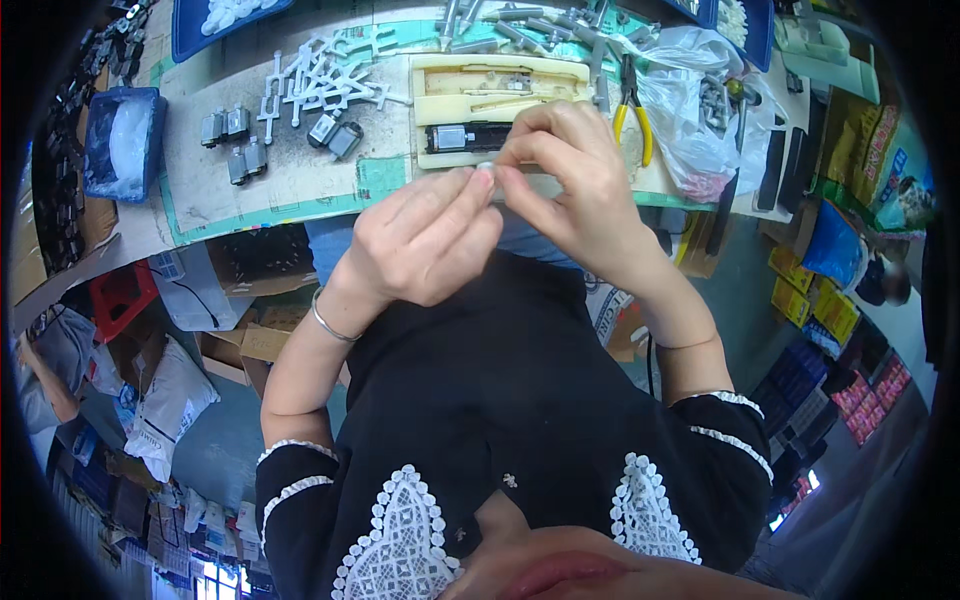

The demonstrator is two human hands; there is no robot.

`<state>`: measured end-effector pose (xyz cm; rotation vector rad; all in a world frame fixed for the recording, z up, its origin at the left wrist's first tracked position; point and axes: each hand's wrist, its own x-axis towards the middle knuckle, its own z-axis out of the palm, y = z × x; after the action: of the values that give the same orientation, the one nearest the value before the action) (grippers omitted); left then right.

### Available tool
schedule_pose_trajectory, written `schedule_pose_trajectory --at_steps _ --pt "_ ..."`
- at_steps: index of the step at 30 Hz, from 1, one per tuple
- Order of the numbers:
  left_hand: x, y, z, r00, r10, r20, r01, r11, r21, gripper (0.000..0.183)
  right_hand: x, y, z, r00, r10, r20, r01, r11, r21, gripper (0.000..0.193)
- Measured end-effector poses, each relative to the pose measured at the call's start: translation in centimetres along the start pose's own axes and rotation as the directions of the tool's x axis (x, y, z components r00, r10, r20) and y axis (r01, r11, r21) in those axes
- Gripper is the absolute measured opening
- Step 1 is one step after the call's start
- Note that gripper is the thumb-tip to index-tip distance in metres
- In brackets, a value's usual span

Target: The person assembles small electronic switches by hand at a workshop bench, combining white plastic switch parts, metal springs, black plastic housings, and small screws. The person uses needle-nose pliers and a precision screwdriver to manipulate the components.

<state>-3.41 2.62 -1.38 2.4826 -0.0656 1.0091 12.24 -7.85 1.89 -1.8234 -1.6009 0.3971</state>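
Note:
Both hands meet above the front edge of the worktable. My left hand [425, 235] is closed, its thumb and fingertip pinching a small whitish piece [486, 168] too small to name. Beside it, my right hand [580, 185] has its thumb and forefinger brought together at the same spot; what they grip, if anything, is hidden. Just beyond lies a cream fixture block [503, 107] with long recesses. In its nearer recess rests a black housing with a small silver motor [452, 138] at the left end; my right hand covers part of the housing.
Small motors [247, 160] and white forked plastic parts [320, 82] lie left of the fixture. Yellow-handled pliers [633, 115] and a clear plastic bag [690, 110] of grey parts are on the right. Grey tubes [520, 30] lie behind; a blue tray [150, 145] stands left.

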Motion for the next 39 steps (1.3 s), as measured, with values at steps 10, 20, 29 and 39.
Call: schedule_pose_trajectory --at_steps 10,20,29,39 --pt "-1.2 -2.4 0.9 0.98 -0.155 0.125 0.141 0.983 0.114 0.026 0.7 4.0 2.0 0.945 -0.326 0.023 0.307 0.859 -0.409 0.016" --pt "0.2 -2.5 1.3 0.955 -0.298 0.012 0.298 0.952 -0.076 0.039 1.0 3.8 1.4 0.959 -0.283 -0.009 0.267 0.916 -0.301 0.018" --pt "-0.5 -2.3 1.2 0.931 -0.36 0.067 0.359 0.933 0.027 0.033 0.9 3.8 1.9 0.956 -0.281 0.085 0.285 0.823 -0.491 0.016" --pt "-1.4 -1.7 1.4 0.951 -0.268 0.152 0.245 0.957 0.153 0.026 0.9 3.9 1.8 0.952 -0.292 0.097 0.301 0.819 -0.488 0.015"
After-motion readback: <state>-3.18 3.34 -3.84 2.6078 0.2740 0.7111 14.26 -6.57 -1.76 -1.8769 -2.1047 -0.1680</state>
